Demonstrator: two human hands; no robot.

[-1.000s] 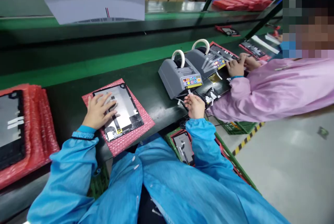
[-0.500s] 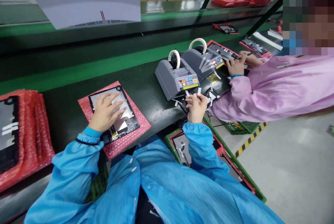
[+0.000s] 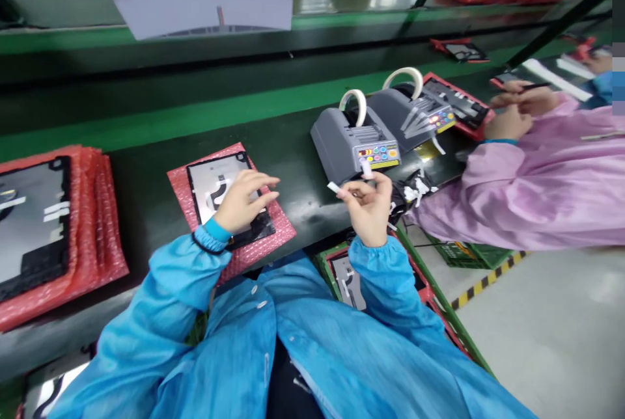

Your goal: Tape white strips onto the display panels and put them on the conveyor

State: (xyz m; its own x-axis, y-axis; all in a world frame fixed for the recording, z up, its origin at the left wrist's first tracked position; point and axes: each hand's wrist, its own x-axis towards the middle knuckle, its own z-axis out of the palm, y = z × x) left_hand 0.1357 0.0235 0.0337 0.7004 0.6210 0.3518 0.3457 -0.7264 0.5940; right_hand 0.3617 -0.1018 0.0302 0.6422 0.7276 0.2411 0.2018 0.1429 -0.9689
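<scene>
A dark tablet panel (image 3: 215,186) lies on a red bubble-wrap sheet (image 3: 278,229) at the front of the green bench. My left hand (image 3: 241,201) hovers over the panel's right part, fingers spread and pointing right, holding nothing. My right hand (image 3: 368,207) is raised just in front of the nearer grey tape dispenser (image 3: 351,139). Its fingers pinch small white tape strips (image 3: 334,187), one at the fingertips on the left and one standing up near the dispenser's outlet.
A second grey tape dispenser (image 3: 415,113) stands behind the first. A co-worker in a pink sleeve (image 3: 537,172) works at the right, hands over another red-backed panel (image 3: 459,103). A stack of red bubble-wrapped panels (image 3: 53,230) sits at the left. A green crate (image 3: 351,276) lies below the bench.
My right hand has lifted away from the dispenser's outlet with tape strips in its fingers. My left hand has risen off the panel and shifted right.
</scene>
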